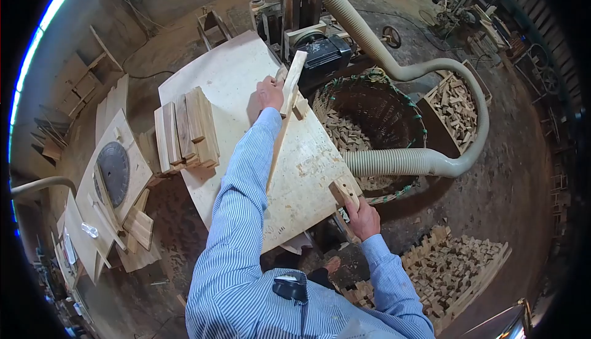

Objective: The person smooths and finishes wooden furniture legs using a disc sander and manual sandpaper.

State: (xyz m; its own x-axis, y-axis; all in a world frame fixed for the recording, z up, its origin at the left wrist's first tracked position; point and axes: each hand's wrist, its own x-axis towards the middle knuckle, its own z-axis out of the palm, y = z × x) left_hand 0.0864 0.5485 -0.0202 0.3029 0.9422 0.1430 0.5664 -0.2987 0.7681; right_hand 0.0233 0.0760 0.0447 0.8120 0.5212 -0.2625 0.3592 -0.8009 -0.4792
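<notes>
My left hand (271, 94) reaches far over the pale plywood table top (237, 86). Its fingers are curled on a small wood piece (281, 73), mostly hidden by the hand, against an upright wooden strip (294, 80). A short wooden block (300, 105) sits beside that strip. At the near right corner, my right hand (364, 219) is closed round a wooden block with dark holes (343, 194), at the edge of the table top. A stack of wooden boards (188, 129) lies on the left side of the top.
A woven basket (425, 114) holding wood offcuts stands right of the table, crossed by a ribbed hose (394, 162). Behind the strip is a dark motor (325, 52). Offcuts (458, 265) are piled at the lower right. A circular saw blade (114, 173) lies on the left.
</notes>
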